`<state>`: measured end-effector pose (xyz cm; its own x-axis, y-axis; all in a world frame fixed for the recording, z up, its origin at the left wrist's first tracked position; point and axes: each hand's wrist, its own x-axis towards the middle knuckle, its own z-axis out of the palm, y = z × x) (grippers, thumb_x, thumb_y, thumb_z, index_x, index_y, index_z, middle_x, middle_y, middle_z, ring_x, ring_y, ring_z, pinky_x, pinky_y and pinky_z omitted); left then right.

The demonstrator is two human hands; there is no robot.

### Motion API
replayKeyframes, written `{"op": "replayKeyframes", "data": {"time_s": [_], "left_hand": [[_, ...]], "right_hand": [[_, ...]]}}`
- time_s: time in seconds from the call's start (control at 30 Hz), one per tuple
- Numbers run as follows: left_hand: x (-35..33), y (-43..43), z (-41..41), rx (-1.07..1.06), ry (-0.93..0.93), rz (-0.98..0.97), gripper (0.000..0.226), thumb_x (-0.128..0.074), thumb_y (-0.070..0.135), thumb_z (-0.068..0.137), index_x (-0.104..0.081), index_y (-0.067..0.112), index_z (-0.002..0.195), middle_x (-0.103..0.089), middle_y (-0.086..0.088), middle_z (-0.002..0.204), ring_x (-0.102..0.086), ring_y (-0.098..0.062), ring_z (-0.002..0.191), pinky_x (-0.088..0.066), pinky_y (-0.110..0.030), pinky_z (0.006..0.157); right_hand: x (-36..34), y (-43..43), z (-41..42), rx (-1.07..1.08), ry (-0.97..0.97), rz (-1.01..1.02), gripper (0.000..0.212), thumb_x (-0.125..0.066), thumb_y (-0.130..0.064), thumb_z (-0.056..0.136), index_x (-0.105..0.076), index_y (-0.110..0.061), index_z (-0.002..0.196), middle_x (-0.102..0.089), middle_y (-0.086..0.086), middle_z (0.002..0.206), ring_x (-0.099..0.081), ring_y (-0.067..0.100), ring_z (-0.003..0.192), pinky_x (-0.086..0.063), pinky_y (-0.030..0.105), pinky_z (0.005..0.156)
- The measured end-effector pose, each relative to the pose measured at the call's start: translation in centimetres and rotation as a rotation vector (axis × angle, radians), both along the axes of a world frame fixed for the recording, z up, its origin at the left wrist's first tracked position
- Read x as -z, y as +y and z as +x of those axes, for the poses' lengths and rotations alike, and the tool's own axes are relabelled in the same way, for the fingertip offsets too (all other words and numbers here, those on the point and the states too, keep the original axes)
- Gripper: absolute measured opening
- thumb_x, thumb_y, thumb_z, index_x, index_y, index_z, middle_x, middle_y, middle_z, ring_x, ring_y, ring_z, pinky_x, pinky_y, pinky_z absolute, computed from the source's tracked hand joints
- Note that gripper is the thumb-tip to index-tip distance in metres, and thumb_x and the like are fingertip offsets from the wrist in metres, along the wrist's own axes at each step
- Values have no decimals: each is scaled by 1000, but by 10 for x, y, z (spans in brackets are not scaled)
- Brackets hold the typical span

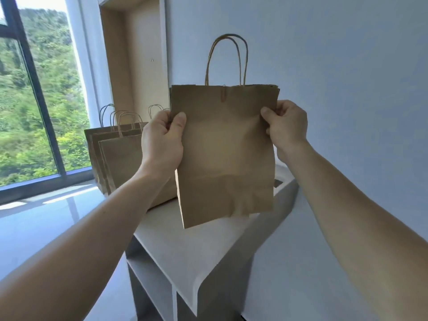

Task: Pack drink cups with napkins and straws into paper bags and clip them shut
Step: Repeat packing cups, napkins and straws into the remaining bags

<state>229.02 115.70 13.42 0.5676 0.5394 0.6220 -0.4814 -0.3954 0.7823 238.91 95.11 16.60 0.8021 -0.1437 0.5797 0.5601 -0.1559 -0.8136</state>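
A flat brown paper bag (225, 154) with twisted paper handles hangs upright in the air above a white counter (185, 246). My left hand (162, 140) pinches its left edge, thumb on the front face. My right hand (286, 128) pinches its right edge at about the same height. The bag's mouth looks closed and flat. No cups, napkins, straws or clips show in this view.
A stack of several more brown paper bags (118, 156) leans upright at the counter's far left end. A recess (278, 183) sits in the counter behind the held bag. A white wall is at the right, a large window at the left, open shelves below.
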Motion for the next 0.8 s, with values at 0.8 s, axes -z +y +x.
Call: {"op": "replayKeyframes", "data": {"time_s": [0.8], "left_hand": [[143, 142, 165, -75, 130, 408, 51, -63, 20, 94, -23, 33, 66, -38, 14, 65, -39, -7, 59, -24, -23, 53]], "right_hand": [[105, 175, 226, -22, 333, -424, 6, -54, -12, 96, -59, -15, 94, -66, 12, 99, -67, 33, 92, -54, 55, 87]]}}
